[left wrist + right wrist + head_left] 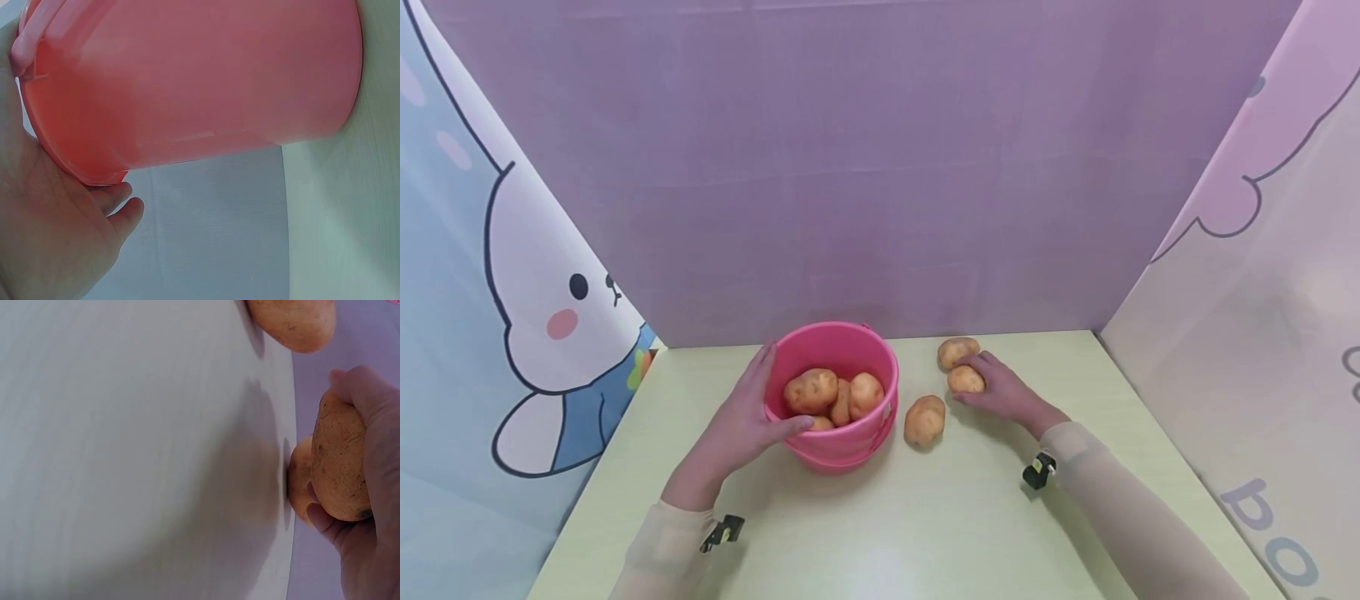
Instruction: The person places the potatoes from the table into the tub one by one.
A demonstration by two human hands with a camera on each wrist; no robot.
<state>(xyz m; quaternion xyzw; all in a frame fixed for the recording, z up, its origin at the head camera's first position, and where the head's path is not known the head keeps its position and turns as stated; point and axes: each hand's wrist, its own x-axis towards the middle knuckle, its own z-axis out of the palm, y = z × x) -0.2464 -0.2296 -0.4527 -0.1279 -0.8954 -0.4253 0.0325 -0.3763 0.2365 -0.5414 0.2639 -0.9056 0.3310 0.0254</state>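
Lying outside the bucket (pixel 835 452), in the grasp of the right hand (pixel 1006 395), the held potato (pixel 966 380) is one of three not inside; at least four potatoes (pixel 811 391) show within, so the work looks past its midpoint, though more may be hidden lower down. The right fingers (pixel 359 387) are curled round the held potato, thumb at one side and fingertips at the other, leaving its near face bare. In the right wrist view it appears raised off the table (pixel 970 533). Just behind it sits the far potato (pixel 957 352), partly covered by it and the hand; whether the two touch cannot be told. The near potato (pixel 925 421) rests on the table just beside the bucket, and no fingers touch it. The bucket stands upright, with the left hand (pixel 745 425) against its rim, fingers spread along the outer side and the straight thumb reaching over the near edge, holding no potato. Beyond the table hangs a purple cloth (pixel 850 167).
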